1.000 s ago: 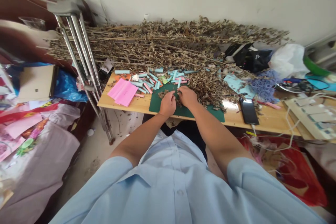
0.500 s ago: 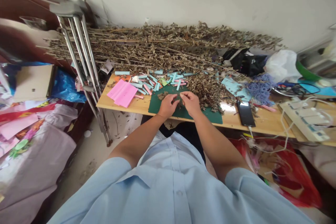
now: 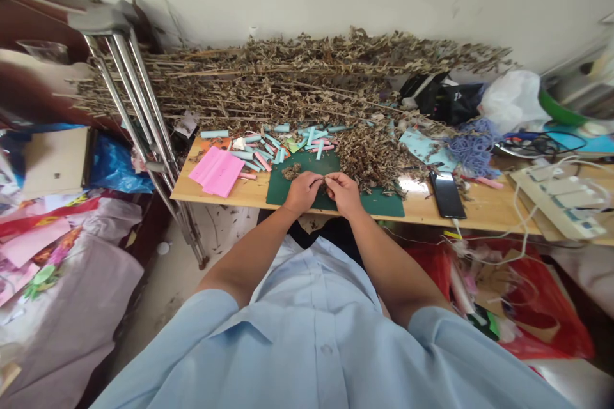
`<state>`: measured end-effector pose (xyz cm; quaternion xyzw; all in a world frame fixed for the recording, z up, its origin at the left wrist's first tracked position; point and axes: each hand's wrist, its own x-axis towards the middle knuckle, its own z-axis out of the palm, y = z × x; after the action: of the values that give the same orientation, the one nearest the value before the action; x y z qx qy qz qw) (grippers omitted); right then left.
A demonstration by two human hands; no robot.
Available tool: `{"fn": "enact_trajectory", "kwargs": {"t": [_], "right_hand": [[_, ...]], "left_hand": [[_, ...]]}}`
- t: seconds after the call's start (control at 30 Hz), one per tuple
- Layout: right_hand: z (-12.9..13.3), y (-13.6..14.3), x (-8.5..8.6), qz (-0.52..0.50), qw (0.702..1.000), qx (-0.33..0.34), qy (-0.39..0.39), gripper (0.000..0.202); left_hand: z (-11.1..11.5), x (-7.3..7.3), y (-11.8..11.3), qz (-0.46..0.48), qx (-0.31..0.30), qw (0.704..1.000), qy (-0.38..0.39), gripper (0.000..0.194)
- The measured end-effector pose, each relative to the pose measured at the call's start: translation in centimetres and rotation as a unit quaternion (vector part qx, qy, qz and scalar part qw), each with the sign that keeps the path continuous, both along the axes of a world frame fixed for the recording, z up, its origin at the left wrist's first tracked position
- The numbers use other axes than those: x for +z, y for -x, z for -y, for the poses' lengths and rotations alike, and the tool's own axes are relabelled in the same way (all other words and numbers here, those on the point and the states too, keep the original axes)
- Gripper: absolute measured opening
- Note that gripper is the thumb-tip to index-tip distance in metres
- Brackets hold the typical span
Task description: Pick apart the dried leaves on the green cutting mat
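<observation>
Over the green cutting mat (image 3: pixel 283 195), my left hand (image 3: pixel 303 194) and my right hand (image 3: pixel 343 194) meet fingertip to fingertip. Both are closed in a pinch on a small brownish bit of dried leaf (image 3: pixel 324 186), mostly hidden by the fingers. A small clump of crumbled dried leaves (image 3: pixel 291 171) lies on the mat just beyond my left hand. To the right of my right hand, a larger heap of dried leaves (image 3: pixel 369 163) spreads over the mat's far right part.
Dried leafy stalks (image 3: pixel 268 83) line the wall. Blue and pink paper rolls (image 3: pixel 249 155) lie behind the mat, with pink paper sheets (image 3: pixel 217 170) left. Rightward are a phone (image 3: pixel 448 195), purple cord (image 3: pixel 472 147) and a power strip (image 3: pixel 559 204). Crutches (image 3: pixel 139 96) stand left.
The fingertips of both hands have come together above the mat, with the right hand turned slightly more inward. The camera view has shifted a little; the objects on the table stay put.
</observation>
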<state>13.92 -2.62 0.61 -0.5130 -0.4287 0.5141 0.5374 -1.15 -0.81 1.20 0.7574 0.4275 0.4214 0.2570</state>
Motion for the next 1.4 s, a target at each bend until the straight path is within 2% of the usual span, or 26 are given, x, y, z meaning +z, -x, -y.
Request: {"fn": "enact_trajectory", "kwargs": {"t": [0.43,0.83,1.07,1.27,1.4], "right_hand": [[-0.17,0.27,-0.40,-0.028,0.998,-0.052,0.007,0.026],[0.09,0.86,-0.54,0.157,0.984,-0.073,-0.031,0.021],[0.56,0.57,-0.02,0.157,0.986,-0.049,-0.040,0.024],[0.56,0.10,-0.39,0.081,0.996,-0.018,-0.029,0.028],[0.36,0.12,-0.29,0.114,0.993,-0.034,-0.024,0.033]], "left_hand": [[0.19,0.20,0.10,-0.008,0.016,1.000,-0.006,0.017],[0.03,-0.17,0.18,-0.005,0.011,1.000,-0.007,0.021],[0.05,-0.27,0.07,-0.007,0.019,1.000,-0.008,0.018],[0.09,-0.16,0.02,-0.024,0.014,1.000,-0.008,0.018],[0.06,-0.16,0.02,-0.034,0.001,0.999,-0.012,0.018]]}}
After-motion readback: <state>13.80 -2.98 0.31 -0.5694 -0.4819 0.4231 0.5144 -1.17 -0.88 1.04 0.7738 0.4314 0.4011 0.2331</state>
